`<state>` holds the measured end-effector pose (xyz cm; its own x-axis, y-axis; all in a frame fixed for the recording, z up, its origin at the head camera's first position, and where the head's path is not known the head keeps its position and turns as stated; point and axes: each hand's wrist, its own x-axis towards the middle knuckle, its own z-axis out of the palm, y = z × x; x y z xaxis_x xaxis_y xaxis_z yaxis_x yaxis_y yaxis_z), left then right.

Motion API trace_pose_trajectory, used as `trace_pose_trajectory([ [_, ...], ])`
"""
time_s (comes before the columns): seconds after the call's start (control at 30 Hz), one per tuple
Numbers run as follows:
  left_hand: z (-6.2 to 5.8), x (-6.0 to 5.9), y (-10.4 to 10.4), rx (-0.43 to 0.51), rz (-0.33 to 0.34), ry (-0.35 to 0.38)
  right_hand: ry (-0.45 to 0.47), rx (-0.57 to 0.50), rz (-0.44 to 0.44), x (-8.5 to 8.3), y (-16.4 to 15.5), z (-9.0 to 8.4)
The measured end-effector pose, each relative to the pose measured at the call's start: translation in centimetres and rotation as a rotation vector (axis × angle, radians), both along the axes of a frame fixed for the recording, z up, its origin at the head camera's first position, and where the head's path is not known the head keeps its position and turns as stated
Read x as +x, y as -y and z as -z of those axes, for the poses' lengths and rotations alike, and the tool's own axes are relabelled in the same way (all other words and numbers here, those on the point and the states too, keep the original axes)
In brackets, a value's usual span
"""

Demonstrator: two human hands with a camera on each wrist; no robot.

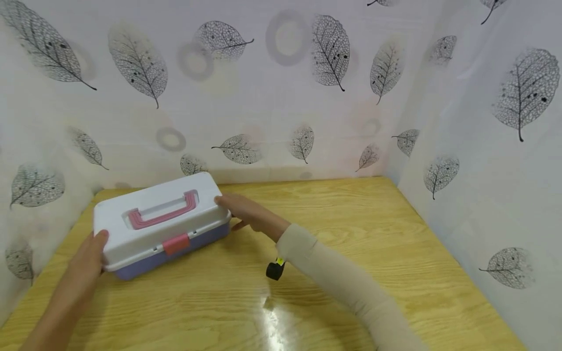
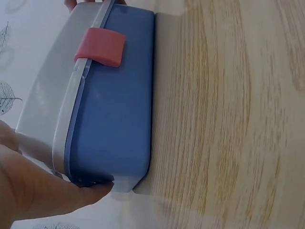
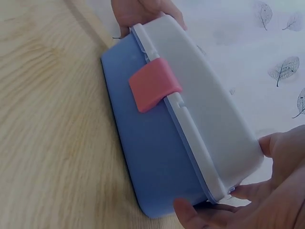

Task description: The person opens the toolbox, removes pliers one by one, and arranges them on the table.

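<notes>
A storage box (image 1: 162,219) with a white lid and a blue-purple base is at the left of the table, set at a slant, its base right at the tabletop. Its pink carrying handle (image 1: 164,214) lies folded into the lid, and the pink front latch (image 3: 153,85) is closed over the seam. My left hand (image 1: 90,251) grips the left end, thumb on the lid's corner. At the opposite end my right hand (image 1: 250,214) holds the box, thumb on the lid and other fingers lower, around the rim. Parts of both hands are hidden behind the box ends.
The wood-grain table (image 1: 342,234) extends to the right and front of the box. A pale leaf-print sheet (image 1: 272,97) hangs behind the table and along both sides. Beside my right sleeve appears a small black object (image 1: 275,269) with a yellow patch.
</notes>
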<state>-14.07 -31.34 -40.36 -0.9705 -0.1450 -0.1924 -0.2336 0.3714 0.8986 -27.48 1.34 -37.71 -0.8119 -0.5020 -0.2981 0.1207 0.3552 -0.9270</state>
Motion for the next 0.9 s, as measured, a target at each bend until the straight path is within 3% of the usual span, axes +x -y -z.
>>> trace_pose_trajectory([
  [0.37,-0.4,-0.2,-3.4,0.035,0.037,0.085,-0.009,-0.016,0.067,2.9,-4.5,0.1],
  [0.53,-0.4,0.1,-5.5,0.101,0.066,0.073,-0.006,-0.023,0.078,4.1,-7.1,0.2],
  [0.9,-0.4,0.4,-9.6,0.116,0.137,0.065,0.009,0.004,0.142,6.7,-12.3,0.1],
])
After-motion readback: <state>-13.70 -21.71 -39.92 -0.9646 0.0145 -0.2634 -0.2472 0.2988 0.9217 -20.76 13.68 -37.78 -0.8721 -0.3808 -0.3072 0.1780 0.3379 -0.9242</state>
